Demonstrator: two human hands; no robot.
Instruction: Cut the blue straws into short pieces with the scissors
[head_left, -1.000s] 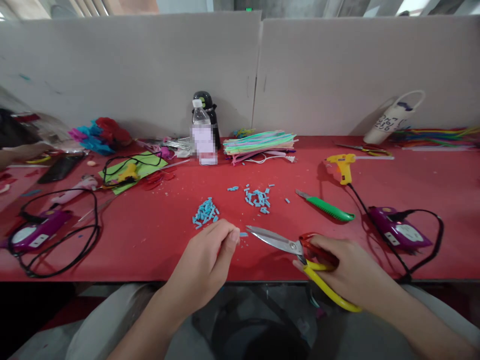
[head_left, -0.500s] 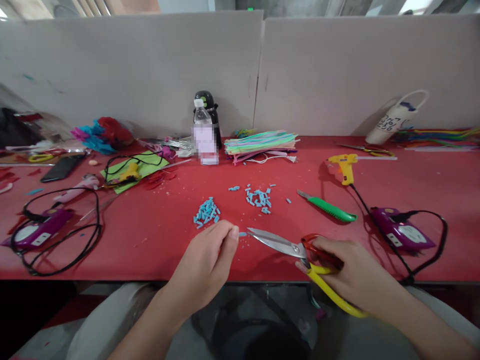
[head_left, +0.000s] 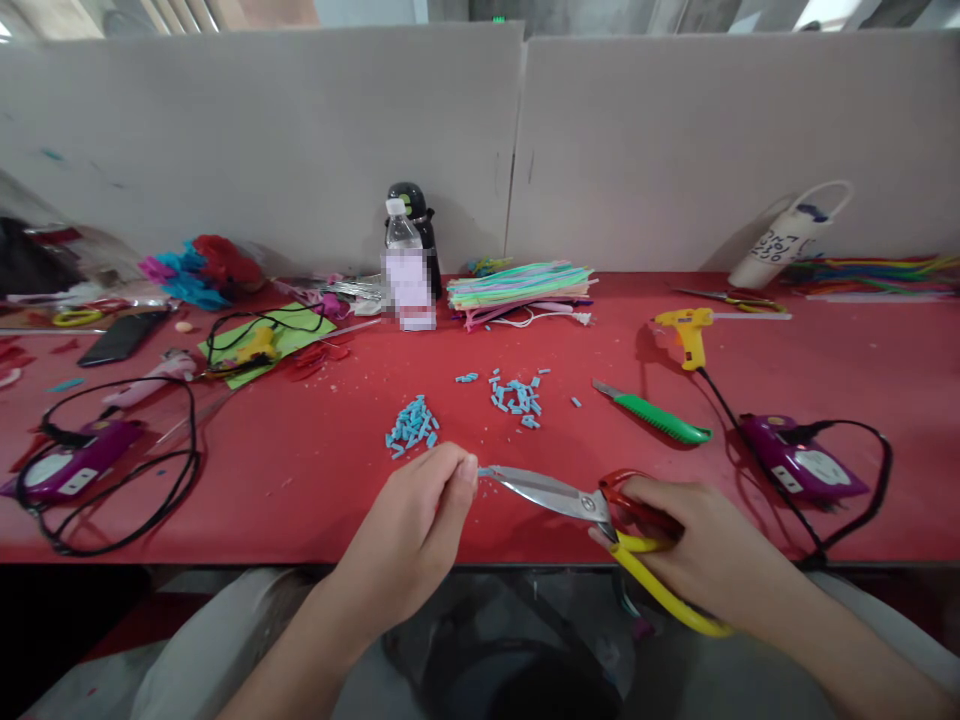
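Observation:
My left hand (head_left: 420,520) is closed, with thumb and forefinger pinching a small light-blue strip (head_left: 484,471) whose end pokes out toward the right. My right hand (head_left: 694,530) grips scissors (head_left: 551,492) with red and yellow handles. Their blade tips meet the blue strip close to my left fingertips. Just beyond my left hand lies a heap of short blue pieces (head_left: 413,425). A second, looser scatter of blue pieces (head_left: 517,396) is farther right.
On the red table (head_left: 300,480) lie a green utility knife (head_left: 664,418), a yellow glue gun (head_left: 686,330), purple power strips (head_left: 799,465) and pipe cleaners (head_left: 521,288). A clear bottle (head_left: 409,270) stands before the grey partition (head_left: 300,140).
The scissors' tips have moved left onto the blue strip, and the blades look closer together. My left hand keeps its pinch in nearly the same place.

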